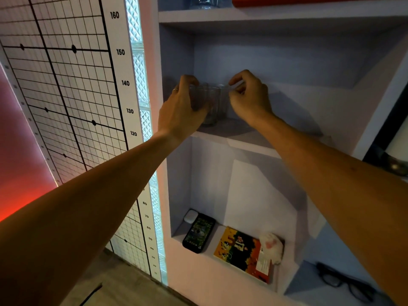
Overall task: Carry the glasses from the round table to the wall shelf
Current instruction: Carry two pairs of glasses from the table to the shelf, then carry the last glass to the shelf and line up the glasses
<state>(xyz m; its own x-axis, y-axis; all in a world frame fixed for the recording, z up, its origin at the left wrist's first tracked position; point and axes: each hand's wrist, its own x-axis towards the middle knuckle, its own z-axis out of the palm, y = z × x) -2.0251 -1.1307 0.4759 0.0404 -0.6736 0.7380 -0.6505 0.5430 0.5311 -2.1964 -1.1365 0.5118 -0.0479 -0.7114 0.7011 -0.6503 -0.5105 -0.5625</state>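
Inside the middle niche of the wall shelf (pixel 234 138): two clear glasses, both upright, long axes vertical, standing side by side near the front left corner. Left hand (pixel 183 107) wrapped round the nearer glass (pixel 206 102), fingers curled shut on its side. Right hand (pixel 249 98) pinching the rim of the second glass (pixel 222 100), just behind and to the right (contact hard to confirm through the clear wall). Bases apparently down on the board; release likely next, straight back toward the body.

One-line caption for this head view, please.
Left hand grips a clear drinking glass on the pale wall shelf; right hand pinches a second clear glass.
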